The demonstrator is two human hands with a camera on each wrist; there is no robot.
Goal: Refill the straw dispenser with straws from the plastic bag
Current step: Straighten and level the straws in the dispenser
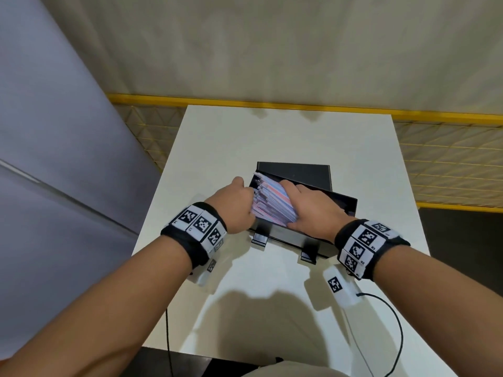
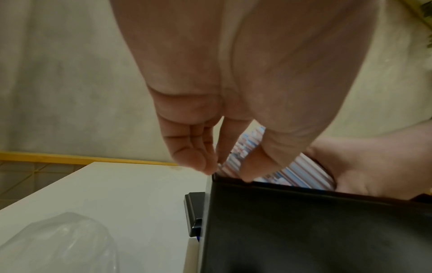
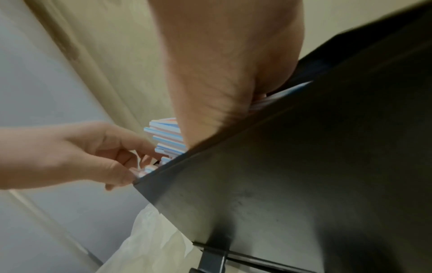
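A black straw dispenser (image 1: pixel 340 205) stands on the white table (image 1: pixel 245 137) with its lid (image 1: pixel 294 174) tipped open at the back. A bundle of pink, blue and white striped straws (image 1: pixel 272 205) lies slanted in its open top. My left hand (image 1: pixel 251 202) pinches the left ends of the straws (image 2: pixel 299 170) between thumb and fingers at the box's left corner. My right hand (image 1: pixel 307 208) wraps over the right end of the bundle; its fingertips are hidden inside the box. The clear plastic bag (image 2: pixel 58 240) lies empty on the table left of the dispenser (image 2: pixel 304 230).
Two black feet (image 1: pixel 260 238) stick out from the dispenser's front. A yellow-framed wire grid (image 1: pixel 435 159) runs behind and right of the table. A grey panel (image 1: pixel 54 131) stands to the left. A black cable (image 1: pixel 397 322) hangs from my right wrist.
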